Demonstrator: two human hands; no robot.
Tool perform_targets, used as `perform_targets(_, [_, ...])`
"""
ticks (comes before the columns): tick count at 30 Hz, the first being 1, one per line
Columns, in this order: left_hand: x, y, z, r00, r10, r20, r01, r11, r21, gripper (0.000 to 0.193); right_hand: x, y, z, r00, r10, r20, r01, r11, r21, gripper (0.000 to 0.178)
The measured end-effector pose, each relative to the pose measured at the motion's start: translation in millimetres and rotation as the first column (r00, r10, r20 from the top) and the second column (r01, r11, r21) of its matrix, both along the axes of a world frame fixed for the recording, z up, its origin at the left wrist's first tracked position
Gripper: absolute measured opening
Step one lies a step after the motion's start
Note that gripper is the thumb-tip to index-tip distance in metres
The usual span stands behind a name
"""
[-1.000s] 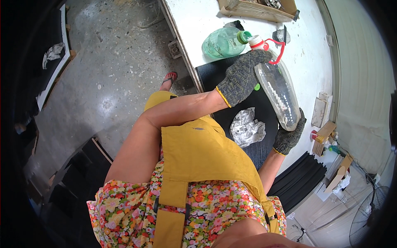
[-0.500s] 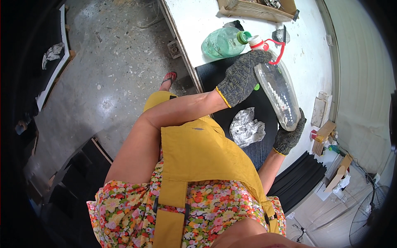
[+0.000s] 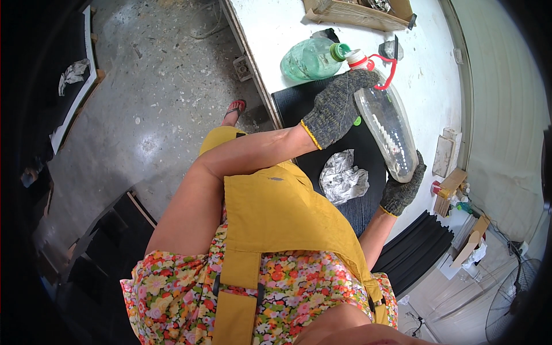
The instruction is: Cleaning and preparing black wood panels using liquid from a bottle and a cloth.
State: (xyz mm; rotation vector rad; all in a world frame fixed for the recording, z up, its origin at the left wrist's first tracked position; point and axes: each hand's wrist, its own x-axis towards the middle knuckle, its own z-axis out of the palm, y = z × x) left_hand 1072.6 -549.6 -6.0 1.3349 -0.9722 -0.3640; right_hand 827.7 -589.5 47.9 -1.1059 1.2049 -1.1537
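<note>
Hands are barely shifting, and that steadiness is the news: over the last second both gloved grips are staying just as they were. The left hand (image 3: 339, 106) is wrapping round the clear bottle (image 3: 388, 123) just below its neck; the right hand (image 3: 404, 190) is cupping the base, over toward the counter's right edge. Between them the clear bottle is slanting across the counter (image 3: 425, 98), neck toward the far end, its red handle (image 3: 394, 70) looping out to the right. Its white neck is meeting, or very nearly meeting, the mouth of the green bottle (image 3: 310, 60), which is resting near the counter's left edge, its own neck pointing right. Those two mouths are keeping their line, so the pairing is looking stable; whether anything is passing between them isn't showing.

Moving out now: a black panel (image 3: 362, 152) is lying below the left hand, beside the counter's left edge, and crumpled paper (image 3: 345, 178) is sitting on it, well clear of both grips. A grey lump (image 3: 397, 49) is resting past the red handle, and a cardboard box (image 3: 356, 19) is standing toward the far end. None of these is changing place either.
</note>
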Motion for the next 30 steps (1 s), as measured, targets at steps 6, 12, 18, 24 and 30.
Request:
perform_targets(6, [-1.6, -0.7, -0.3, 0.998, -0.008, -0.067, 0.006, 1.0, -0.026, 0.036, 0.0, 0.3, 0.9, 1.0, 0.011, 0.015, -0.011, 1.0, 0.006, 0.052])
perform_targets(12, [-0.2, -0.7, 1.3, 0.998, 0.019, -0.059, -0.021, 0.999, -0.042, 0.037, 3.3, 1.9, 4.0, 1.0, 0.015, 0.003, -0.015, 1.0, -0.002, 0.052])
perform_targets(18, [-0.9, -1.2, -0.7, 0.999, 0.03, -0.027, -0.031, 0.999, -0.04, 0.041, 1.6, 0.6, 3.6, 1.0, 0.017, -0.003, -0.017, 1.0, 0.0, 0.053])
perform_targets(24, [-1.0, -2.0, -1.5, 0.998, 0.061, 0.02, -0.06, 0.998, -0.027, 0.032, -0.9, -1.3, 2.2, 1.0, 0.011, 0.005, -0.011, 1.0, 0.006, 0.053])
perform_targets(30, [-1.8, -2.4, -5.2, 0.993, 0.096, 0.074, -0.093, 0.995, -0.043, 0.033, 0.0, -1.2, 3.1, 1.0, 0.012, 0.007, -0.012, 1.0, -0.006, 0.052])
